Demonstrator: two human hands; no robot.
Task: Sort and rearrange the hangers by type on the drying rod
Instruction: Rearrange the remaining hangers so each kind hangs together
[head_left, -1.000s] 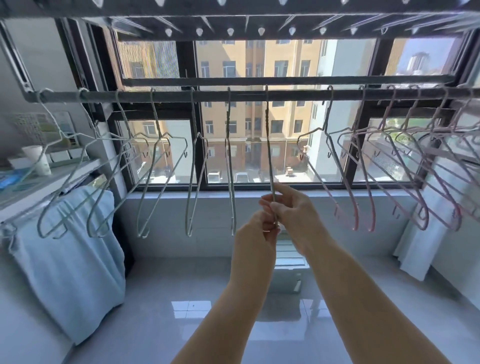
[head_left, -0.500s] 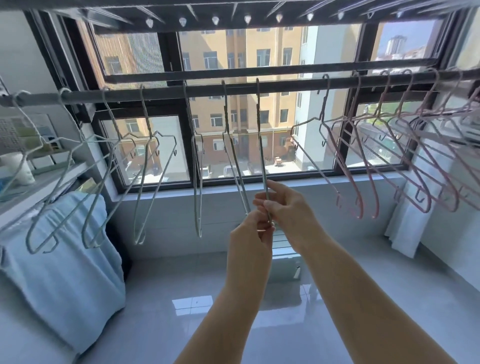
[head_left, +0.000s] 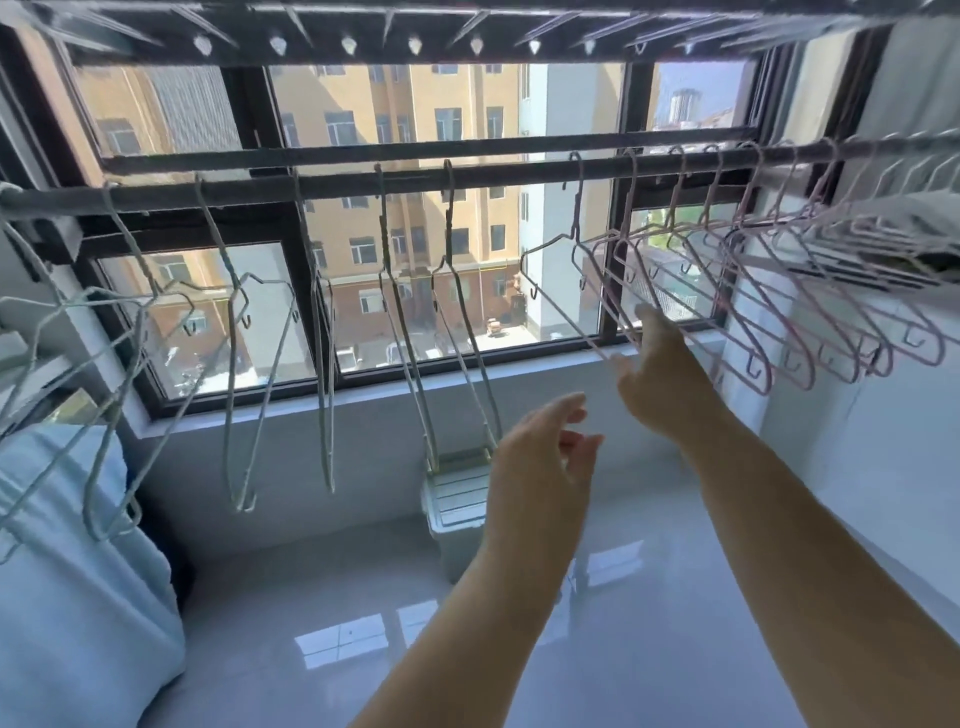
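Here, our right hand (head_left: 662, 379), fingers straight, reaches the leftmost pink hanger (head_left: 561, 306), right of the drying rod's (head_left: 498, 179) middle. Our left hand (head_left: 540, 457) hangs relaxed, empty. We should grip its lower bar and slide it rightward, clear of the pale hangers (head_left: 470, 332).

Gap above the hands
White hangers (head_left: 450, 228) hang left of the left hand (head_left: 540, 457), pink hangers (head_left: 746, 202) crowd the right hand (head_left: 662, 374); between them the drying rod (head_left: 514, 179) offers free passage.
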